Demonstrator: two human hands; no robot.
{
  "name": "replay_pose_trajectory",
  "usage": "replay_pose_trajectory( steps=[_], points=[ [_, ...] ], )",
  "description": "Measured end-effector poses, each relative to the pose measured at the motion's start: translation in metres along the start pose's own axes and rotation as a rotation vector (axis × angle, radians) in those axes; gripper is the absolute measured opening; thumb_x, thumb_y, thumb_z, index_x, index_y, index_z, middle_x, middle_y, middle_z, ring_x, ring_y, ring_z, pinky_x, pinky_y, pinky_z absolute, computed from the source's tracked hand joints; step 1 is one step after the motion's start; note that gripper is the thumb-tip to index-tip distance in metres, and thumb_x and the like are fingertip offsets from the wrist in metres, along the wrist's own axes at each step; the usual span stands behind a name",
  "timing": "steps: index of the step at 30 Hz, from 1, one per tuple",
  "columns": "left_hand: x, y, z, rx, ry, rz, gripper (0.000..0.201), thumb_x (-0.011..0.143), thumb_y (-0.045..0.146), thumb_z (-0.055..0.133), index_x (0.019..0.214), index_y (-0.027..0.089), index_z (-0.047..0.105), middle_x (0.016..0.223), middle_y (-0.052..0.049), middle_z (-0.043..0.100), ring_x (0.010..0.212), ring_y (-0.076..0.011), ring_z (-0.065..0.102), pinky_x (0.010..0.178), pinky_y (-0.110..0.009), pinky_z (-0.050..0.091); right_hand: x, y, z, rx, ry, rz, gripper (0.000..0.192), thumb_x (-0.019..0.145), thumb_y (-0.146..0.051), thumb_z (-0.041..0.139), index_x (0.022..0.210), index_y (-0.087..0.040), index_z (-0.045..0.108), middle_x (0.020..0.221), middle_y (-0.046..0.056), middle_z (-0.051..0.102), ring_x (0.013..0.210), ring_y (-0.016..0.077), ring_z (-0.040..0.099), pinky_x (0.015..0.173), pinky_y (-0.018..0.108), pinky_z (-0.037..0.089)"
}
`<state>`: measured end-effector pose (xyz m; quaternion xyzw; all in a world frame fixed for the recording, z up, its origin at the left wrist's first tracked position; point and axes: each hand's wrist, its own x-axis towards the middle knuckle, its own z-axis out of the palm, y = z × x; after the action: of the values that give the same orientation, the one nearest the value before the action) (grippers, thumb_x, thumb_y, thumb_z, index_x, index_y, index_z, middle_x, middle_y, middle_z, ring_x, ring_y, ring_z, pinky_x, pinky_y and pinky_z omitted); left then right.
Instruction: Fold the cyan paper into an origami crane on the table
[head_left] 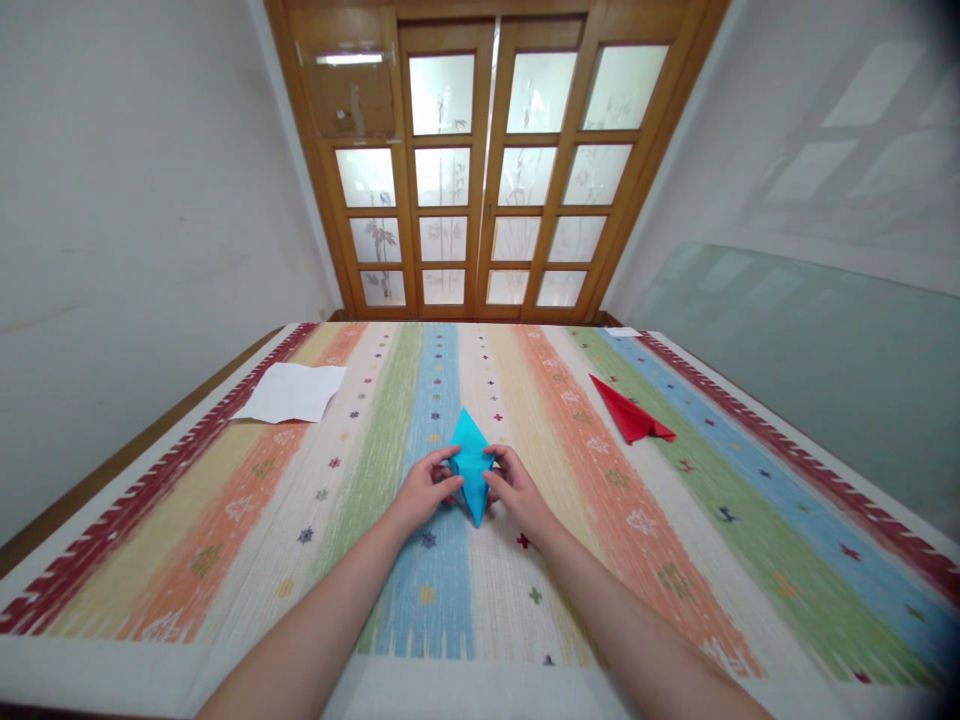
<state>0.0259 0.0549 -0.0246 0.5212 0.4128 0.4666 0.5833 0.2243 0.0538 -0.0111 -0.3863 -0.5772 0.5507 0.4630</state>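
A folded piece of blue paper (472,462), long and pointed at both ends, is held between my two hands above the striped tablecloth. My left hand (429,487) grips its left edge, thumb in front and fingers partly behind. On the opposite edge, my right hand (517,488) pinches the paper in much the same way. One tip of the paper points away from me and the other towards me. The fingertips behind the paper are partly hidden.
A red folded paper (628,410), shaped like a dart, lies to the right on the striped tablecloth (360,560). To the left is a white sheet of paper (291,392). Beyond the table's far edge stand wooden doors (480,220) with glass panes, between white walls.
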Motion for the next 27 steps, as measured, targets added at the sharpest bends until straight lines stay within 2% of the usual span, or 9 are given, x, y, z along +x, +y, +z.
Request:
replay_pose_trajectory(
  steps=[5,10,14,18,21,27],
  points=[
    [0.0002,0.0034,-0.0008,-0.070,0.008,-0.027,0.077,0.076,0.038,0.080,0.142,0.014,0.051,0.070,0.004,0.051,0.063,-0.0113,0.055,0.058,-0.024,0.050,0.0027,0.0033,-0.0019,0.035,0.014,-0.006,0.038,0.088,-0.042,0.063,0.119,-0.026,0.049,0.109,0.004,0.057,0.070,0.0133,0.057,0.056,0.026,0.052],
    [0.0000,0.0047,-0.0028,-0.120,0.027,-0.049,0.075,0.077,0.040,0.079,0.142,0.015,0.051,0.076,0.001,0.056,0.066,-0.0118,0.057,0.061,-0.025,0.051,0.0034,0.0038,-0.0028,0.064,0.023,0.010,0.040,0.088,-0.043,0.062,0.121,-0.026,0.050,0.109,0.004,0.057,0.068,0.0123,0.058,0.056,0.027,0.053],
    [0.0009,0.0028,-0.0064,-0.149,0.037,-0.056,0.071,0.077,0.035,0.075,0.141,0.014,0.053,0.088,-0.004,0.062,0.069,-0.0132,0.060,0.063,-0.027,0.053,0.0026,0.0026,-0.0035,0.083,0.019,0.038,0.042,0.087,-0.041,0.062,0.124,-0.025,0.051,0.100,0.003,0.059,0.066,0.0138,0.060,0.057,0.029,0.054],
    [0.0021,0.0006,-0.0073,-0.170,0.047,-0.066,0.070,0.075,0.024,0.069,0.141,0.012,0.051,0.085,-0.003,0.063,0.063,-0.0135,0.060,0.063,-0.030,0.053,0.0026,0.0036,-0.0042,0.091,0.024,0.066,0.042,0.084,-0.031,0.059,0.124,-0.024,0.051,0.083,-0.002,0.059,0.059,0.0136,0.060,0.057,0.029,0.053],
    [0.0022,0.0002,-0.0055,-0.163,0.068,-0.059,0.070,0.072,0.020,0.067,0.140,0.012,0.052,0.083,-0.002,0.064,0.061,-0.0127,0.059,0.060,-0.027,0.052,0.0034,0.0058,-0.0042,0.088,0.043,0.072,0.043,0.076,-0.022,0.058,0.119,-0.024,0.052,0.076,-0.005,0.058,0.058,0.0135,0.059,0.055,0.027,0.051],
    [0.0011,0.0011,-0.0021,-0.121,0.094,-0.020,0.073,0.068,0.015,0.066,0.140,0.012,0.052,0.083,-0.002,0.067,0.058,-0.0109,0.057,0.056,-0.023,0.047,0.0044,0.0066,-0.0027,0.101,0.052,0.080,0.041,0.073,-0.023,0.059,0.112,-0.025,0.049,0.072,-0.007,0.057,0.056,0.0139,0.060,0.053,0.026,0.050]
  ],
)
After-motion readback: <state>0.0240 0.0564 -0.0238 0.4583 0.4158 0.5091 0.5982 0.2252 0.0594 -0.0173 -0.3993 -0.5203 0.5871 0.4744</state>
